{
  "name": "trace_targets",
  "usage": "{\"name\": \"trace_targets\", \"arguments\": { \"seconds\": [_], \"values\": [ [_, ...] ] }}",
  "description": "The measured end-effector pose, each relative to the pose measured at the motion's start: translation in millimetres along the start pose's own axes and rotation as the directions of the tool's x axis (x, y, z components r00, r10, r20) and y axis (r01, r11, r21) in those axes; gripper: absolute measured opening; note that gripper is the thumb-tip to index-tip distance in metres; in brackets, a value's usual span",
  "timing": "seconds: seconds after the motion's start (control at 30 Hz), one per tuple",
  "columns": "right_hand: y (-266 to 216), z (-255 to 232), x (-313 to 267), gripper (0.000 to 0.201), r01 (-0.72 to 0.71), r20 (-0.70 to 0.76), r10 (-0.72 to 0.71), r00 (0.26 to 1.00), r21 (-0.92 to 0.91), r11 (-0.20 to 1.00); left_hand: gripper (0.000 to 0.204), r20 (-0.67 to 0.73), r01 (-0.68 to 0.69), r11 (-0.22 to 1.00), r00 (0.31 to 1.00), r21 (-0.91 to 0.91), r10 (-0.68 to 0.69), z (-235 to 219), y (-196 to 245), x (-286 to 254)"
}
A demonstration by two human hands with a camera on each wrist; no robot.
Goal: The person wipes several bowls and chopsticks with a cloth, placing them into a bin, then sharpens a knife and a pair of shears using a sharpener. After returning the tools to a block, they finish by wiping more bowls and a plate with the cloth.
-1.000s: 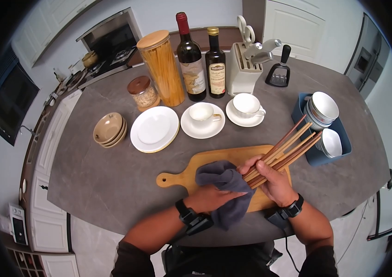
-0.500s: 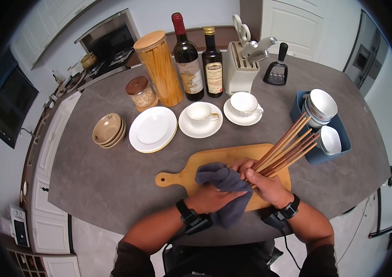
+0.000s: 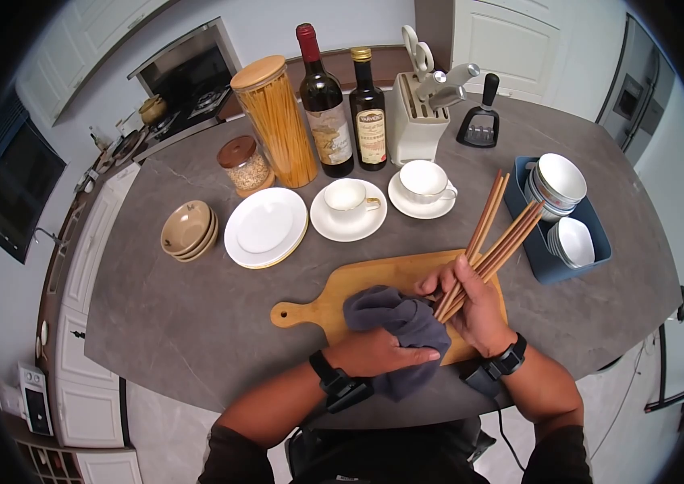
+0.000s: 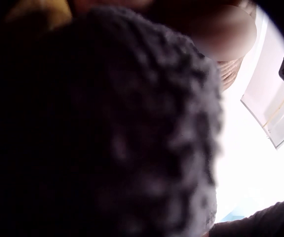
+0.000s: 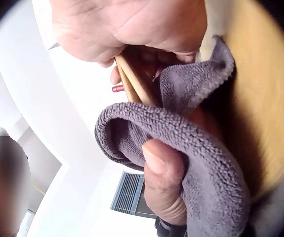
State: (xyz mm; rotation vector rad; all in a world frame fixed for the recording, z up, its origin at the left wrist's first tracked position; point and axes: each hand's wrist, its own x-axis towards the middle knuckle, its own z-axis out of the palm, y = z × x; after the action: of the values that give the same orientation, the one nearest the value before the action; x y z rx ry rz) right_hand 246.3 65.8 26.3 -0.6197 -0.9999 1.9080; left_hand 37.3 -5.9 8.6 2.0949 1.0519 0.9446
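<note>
While the left hand (image 3: 374,352) grips a bunched grey cloth (image 3: 406,327), its thumb lying over the fabric, the right hand (image 3: 483,315) grasps a bundle of wooden chopsticks (image 3: 509,239) near their lower ends; both things are right of centre in the lower half of the frame, over a wooden board (image 3: 358,278) on the grey desk (image 3: 237,323); the long ends fan out toward the upper right.

The chopsticks look light, stiff and fairly smooth, hard to break but likely to slide against one another; a firm hold round the whole bundle, a little above the lower ends, should suit them best; the cloth seems soft, limp and textured, easy to pinch anywhere along a fold; in the right wrist view, pale stick ends run from the palm toward the looped cloth.

At the top of the frame, a gold-capped bottle (image 3: 372,129) has a cream label whose heading seems to begin "VARVE", the smaller lines unreadable; the red-topped bottle (image 3: 330,133) beside it bears a label with dark script too small to make out.
</note>
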Motion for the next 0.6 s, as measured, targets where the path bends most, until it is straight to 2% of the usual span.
{"name": "trace_targets", "arguments": {
  "seconds": [0.07, 0.1, 0.17, 0.27, 0.3, 0.37, 0.47, 0.6],
  "values": [
    [-7.3, -1.9, 0.9, 0.046, 0.045, -0.029, -0.044, 0.999, 0.027, 0.999, 0.037, -0.059, -0.106, 0.986, 0.992, 0.13, 0.114, 0.0, -1.7, 0.6],
    [-7.6, -4.9, 1.7, 0.046, 0.044, -0.032, -0.044, 0.999, 0.025, 0.999, 0.037, -0.058, -0.107, 0.986, 0.992, 0.126, 0.115, 1.3, -2.6, 0.6],
    [-6.6, -10.0, 4.0, 0.043, 0.046, 0.005, -0.046, 0.999, 0.051, 0.998, 0.031, -0.04, -0.062, 0.998, 0.997, -0.002, 0.062, 4.7, -3.7, -1.0],
    [-9.9, -0.4, 0.0, 0.037, 0.022, -0.001, -0.022, 1.0, 0.01, 1.0, 0.028, -0.033, -0.048, 0.997, 0.998, -0.059, 0.046, 7.0, -4.1, -4.0],
    [-8.2, 0.0, -0.6, 0.037, 0.022, -0.004, -0.022, 1.0, 0.009, 1.0, 0.028, -0.032, -0.049, 0.997, 0.998, -0.062, 0.047, 6.3, -3.9, -3.6],
    [-2.9, -0.5, -1.2, 0.034, 0.01, 0.087, -0.011, 0.996, 0.011, 1.0, 0.029, -0.05, -0.112, 0.993, 0.993, -0.025, 0.11, 3.2, -1.8, -2.3],
    [4.9, -2.6, -2.2, 0.034, 0.009, 0.167, -0.006, 0.986, -0.014, 1.0, 0.03, -0.041, -0.121, 0.992, 0.992, -0.045, 0.119, 9.2, -9.9, -5.1],
    [2.5, -1.0, -3.0, 0.033, 0.0, 0.162, -0.005, 0.987, 0.026, 1.0, 0.031, -0.077, -0.107, 0.99, 0.992, -0.094, 0.1, 11.8, -9.4, -5.4]
  ]
}}
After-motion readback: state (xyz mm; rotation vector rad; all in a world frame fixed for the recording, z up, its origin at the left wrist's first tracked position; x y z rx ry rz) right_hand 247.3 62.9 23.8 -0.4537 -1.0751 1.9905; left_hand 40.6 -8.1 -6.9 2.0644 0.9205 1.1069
